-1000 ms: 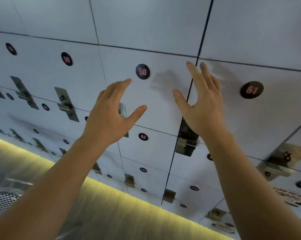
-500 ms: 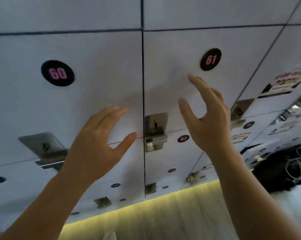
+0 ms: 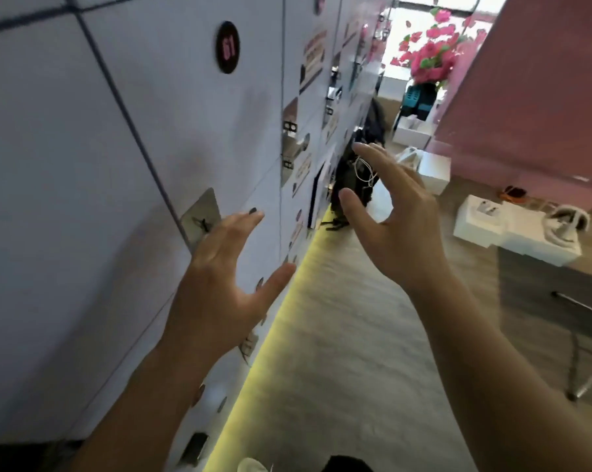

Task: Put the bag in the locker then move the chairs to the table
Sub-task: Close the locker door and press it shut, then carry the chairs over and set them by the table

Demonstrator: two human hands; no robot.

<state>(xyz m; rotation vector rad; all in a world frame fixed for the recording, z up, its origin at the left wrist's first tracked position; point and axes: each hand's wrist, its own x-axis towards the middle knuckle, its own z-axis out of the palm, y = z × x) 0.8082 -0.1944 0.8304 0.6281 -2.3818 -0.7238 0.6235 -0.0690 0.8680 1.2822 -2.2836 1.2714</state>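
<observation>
Grey flooring (image 3: pixel 338 335) runs beside a lit yellow strip (image 3: pixel 281 321) under white lockers (image 3: pixel 66 199), number 61 (image 3: pixel 227 47) among them. Left hand (image 3: pixel 219 294) and right hand (image 3: pixel 400 226) are spread, empty. Farther along, a black bag (image 3: pixel 352 178) leans against the lockers; pink flowers (image 3: pixel 430 59) beyond.

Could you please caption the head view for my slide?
Both hands, left hand and right hand, open beside locker 61; dark bag ahead.

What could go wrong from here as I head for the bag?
The bag sits on the floor against the lockers, with a loose white cord that might snag on pickup. Both hands, left and right, are open and empty. No open locker door is clearly visible, so stowing may stall.
</observation>
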